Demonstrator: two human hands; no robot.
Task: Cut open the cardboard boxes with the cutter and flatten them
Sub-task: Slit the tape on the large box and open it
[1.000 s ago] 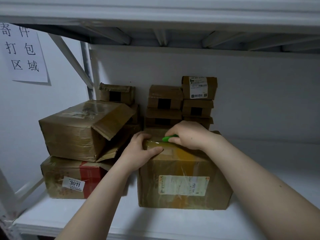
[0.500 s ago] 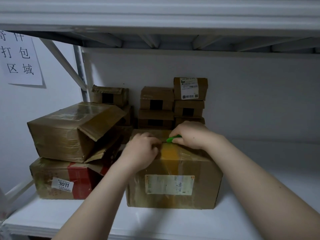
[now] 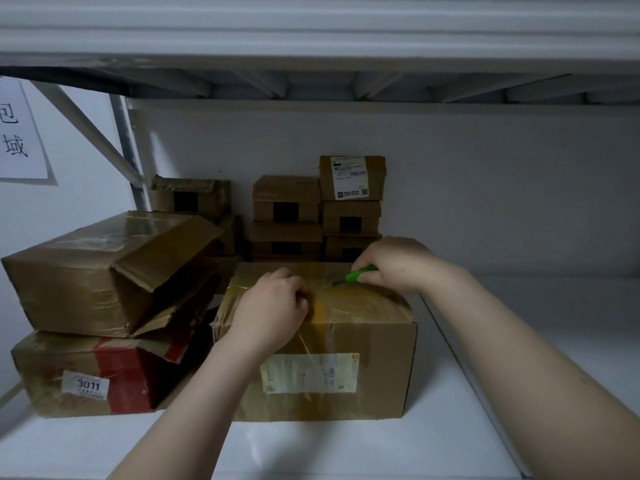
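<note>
Directly ahead in the head camera's view, a brown cardboard box (image 3: 374,344) stands near the front edge of a white metal shelf (image 3: 381,452). It is sealed with glossy clear and yellowish tape and has a pale shipping label on its front face. The left hand (image 3: 273,313) rests on the box's near top edge with its fingers curled under. Whether they pinch the tape or only press down cannot be told, but the hand seems placed to steady the box. The right hand (image 3: 391,265) grips a green-handled cutter (image 3: 360,273), fingers wrapped round the handle. Its short blade points left onto the taped centre seam, apparently to slit it. The flaps look closed, so this box seems not yet opened or flattened. Just beside it on the left, a large open-flapped brown box (image 3: 86,271) lies tilted on a red-taped box (image 3: 86,372) marked 3011. Their crumpled flaps crowd the left wall of the box in hand and could hamper folding it down. Behind, against the back wall, small brown cartons (image 3: 287,202) are stacked near the cutter. A white paper sign (image 3: 17,133) hangs at far left, and an upper shelf (image 3: 311,29) runs low overhead, limiting lift.
</note>
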